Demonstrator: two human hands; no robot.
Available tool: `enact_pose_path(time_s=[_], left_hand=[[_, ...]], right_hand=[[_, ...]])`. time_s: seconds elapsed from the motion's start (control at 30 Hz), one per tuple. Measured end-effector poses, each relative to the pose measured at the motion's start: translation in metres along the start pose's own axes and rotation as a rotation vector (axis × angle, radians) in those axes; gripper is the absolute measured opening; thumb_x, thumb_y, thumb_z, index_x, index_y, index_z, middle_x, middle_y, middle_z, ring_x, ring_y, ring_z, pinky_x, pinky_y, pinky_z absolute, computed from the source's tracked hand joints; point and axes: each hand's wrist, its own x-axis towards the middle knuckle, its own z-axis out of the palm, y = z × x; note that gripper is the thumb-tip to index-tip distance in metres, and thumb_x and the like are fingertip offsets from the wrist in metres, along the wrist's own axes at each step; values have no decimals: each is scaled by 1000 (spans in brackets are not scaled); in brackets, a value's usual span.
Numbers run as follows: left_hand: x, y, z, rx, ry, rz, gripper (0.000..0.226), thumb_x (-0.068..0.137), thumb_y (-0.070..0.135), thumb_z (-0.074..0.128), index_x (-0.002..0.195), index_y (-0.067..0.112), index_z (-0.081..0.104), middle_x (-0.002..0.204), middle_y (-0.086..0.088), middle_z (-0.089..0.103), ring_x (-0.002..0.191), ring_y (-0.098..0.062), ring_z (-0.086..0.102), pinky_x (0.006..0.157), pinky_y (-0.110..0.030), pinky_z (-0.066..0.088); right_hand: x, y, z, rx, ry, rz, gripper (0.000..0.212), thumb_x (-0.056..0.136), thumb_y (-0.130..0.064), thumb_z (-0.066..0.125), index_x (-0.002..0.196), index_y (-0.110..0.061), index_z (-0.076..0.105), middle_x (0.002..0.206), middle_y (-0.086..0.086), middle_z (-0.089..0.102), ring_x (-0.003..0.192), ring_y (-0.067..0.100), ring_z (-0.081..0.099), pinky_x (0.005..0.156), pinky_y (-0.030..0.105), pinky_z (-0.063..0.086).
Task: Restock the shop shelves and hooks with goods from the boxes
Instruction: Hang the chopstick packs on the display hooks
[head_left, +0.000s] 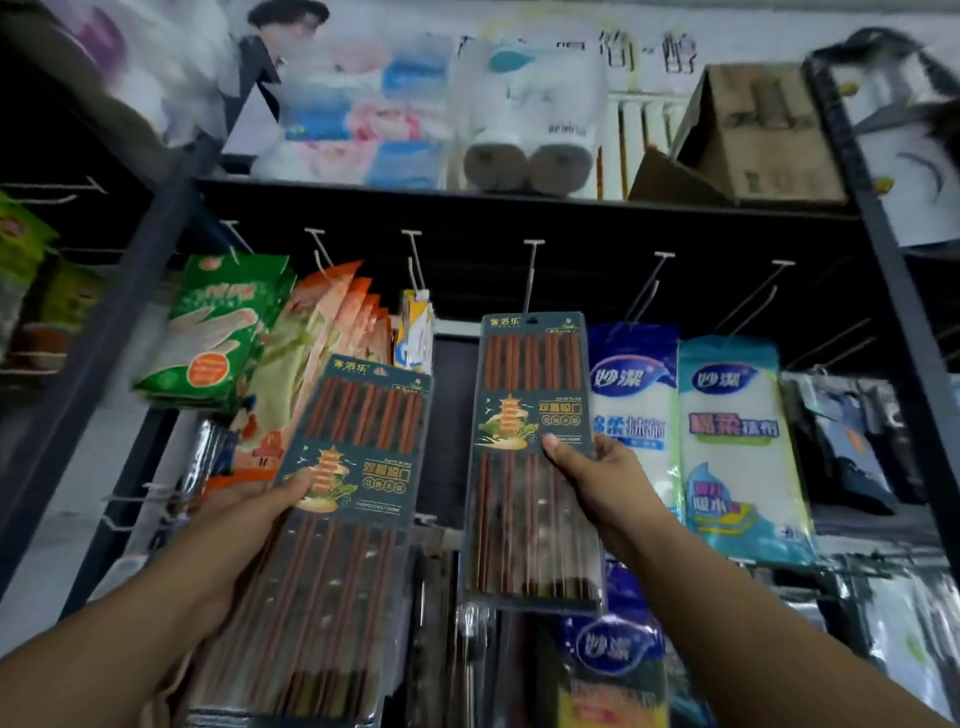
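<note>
My right hand (605, 483) grips a flat pack of brown chopsticks (530, 395) and holds it upright, its hang hole just below a bare metal hook (532, 270). My left hand (249, 512) grips a stack of the same chopstick packs (343, 467), tilted to the right, lower and to the left. The thumb of each hand lies across the green label of its pack.
Green glove packs (218, 332) and orange packets (332, 322) hang at left, blue-white cloth packs (727, 431) at right. Bare hooks (763, 291) stick out at upper right. Paper rolls (530, 140) and a cardboard box (763, 135) stand on the top shelf. Dark uprights (893, 291) frame the bay.
</note>
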Motion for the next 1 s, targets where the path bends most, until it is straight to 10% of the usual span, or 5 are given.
enact_pose_path(time_s=[0.2, 0.53, 0.67, 1.0], left_hand=[[35, 18, 21, -23, -32, 76, 22, 92, 29, 59, 93, 7, 64, 73, 3, 70, 64, -13, 65, 53, -22, 46], [60, 21, 41, -5, -68, 226, 24, 90, 31, 63, 89, 7, 65, 117, -12, 61, 100, -26, 58, 94, -36, 42], [59, 20, 49, -45, -55, 265, 28, 91, 21, 62, 64, 15, 56, 72, 6, 54, 66, -11, 47, 64, -21, 33], [70, 17, 54, -104, -98, 286, 21, 89, 23, 63, 73, 11, 58, 91, 0, 59, 80, -14, 52, 90, -29, 31]], right_hand=[[54, -23, 14, -15, 41, -41, 33, 89, -19, 66, 115, -1, 56, 93, 17, 73, 75, 26, 72, 58, 32, 57], [105, -25, 17, -63, 34, -43, 37, 92, -27, 63, 119, -5, 54, 102, 17, 71, 87, 29, 71, 65, 37, 57], [117, -28, 20, -40, 2, -81, 30, 93, -24, 60, 114, -3, 57, 95, 15, 72, 80, 25, 71, 67, 36, 59], [131, -33, 18, 19, -14, -22, 24, 92, -22, 63, 103, -2, 60, 86, 14, 71, 77, 25, 69, 83, 42, 56]])
